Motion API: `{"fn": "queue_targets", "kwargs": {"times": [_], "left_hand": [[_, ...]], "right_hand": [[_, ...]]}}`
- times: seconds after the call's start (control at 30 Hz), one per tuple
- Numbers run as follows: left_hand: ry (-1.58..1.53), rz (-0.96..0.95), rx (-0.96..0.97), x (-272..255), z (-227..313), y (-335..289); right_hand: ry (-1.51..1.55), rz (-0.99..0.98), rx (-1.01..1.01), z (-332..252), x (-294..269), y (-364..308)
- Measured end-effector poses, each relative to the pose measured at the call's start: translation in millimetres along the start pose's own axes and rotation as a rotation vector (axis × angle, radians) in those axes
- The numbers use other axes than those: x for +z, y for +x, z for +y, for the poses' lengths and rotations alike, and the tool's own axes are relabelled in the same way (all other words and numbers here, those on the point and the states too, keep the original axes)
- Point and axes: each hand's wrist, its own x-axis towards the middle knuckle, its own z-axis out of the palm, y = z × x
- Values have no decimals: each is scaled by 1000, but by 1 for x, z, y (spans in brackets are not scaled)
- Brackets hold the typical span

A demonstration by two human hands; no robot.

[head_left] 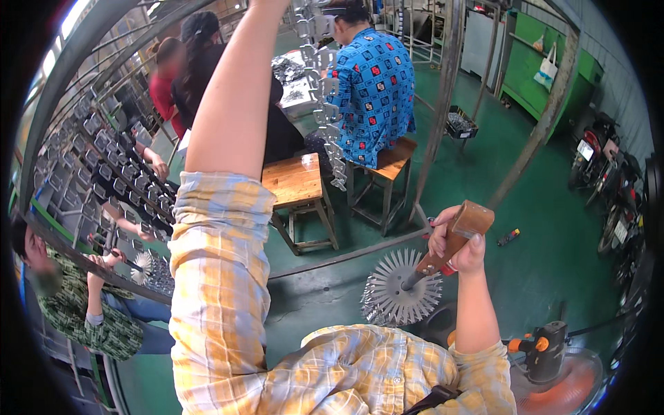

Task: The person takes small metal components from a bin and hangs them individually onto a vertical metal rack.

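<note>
My left arm reaches straight up past the top edge, and the hand itself lies outside the picture. Close to that raised arm hangs a long strand of small shiny metal pieces (330, 104). My right hand (467, 252) is closed around a brown handle (472, 220), which looks wooden. From the handle a short metal rod runs to a toothed grey metal disc (402, 285), with many slots around its rim. Metal pieces are stacked behind the disc, partly hidden by it.
Two wooden stools (294, 181) stand ahead, one with a person in a blue patterned shirt (377, 90). A metal frame bar (346, 256) crosses low before me. A fan (560, 377) is at lower right; motorcycles (609, 180) line the right wall. Another person (83, 304) works at left.
</note>
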Motion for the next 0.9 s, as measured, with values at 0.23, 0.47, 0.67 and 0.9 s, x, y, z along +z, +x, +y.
{"fn": "queue_targets", "kwargs": {"times": [0.23, 0.47, 0.67, 0.9], "left_hand": [[-63, -31, -6, -2, 13, -23], [-162, -330, -247, -29, 31, -130], [-398, -602, -447, -52, 41, -280], [-510, -815, -533, -90, 68, -433]], "right_hand": [[-38, 1, -10, -1, 4, 3], [-34, -14, 8, -2, 3, 4], [-150, -71, -1, -6, -1, 8], [-153, -44, -15, -7, -1, 11]]}}
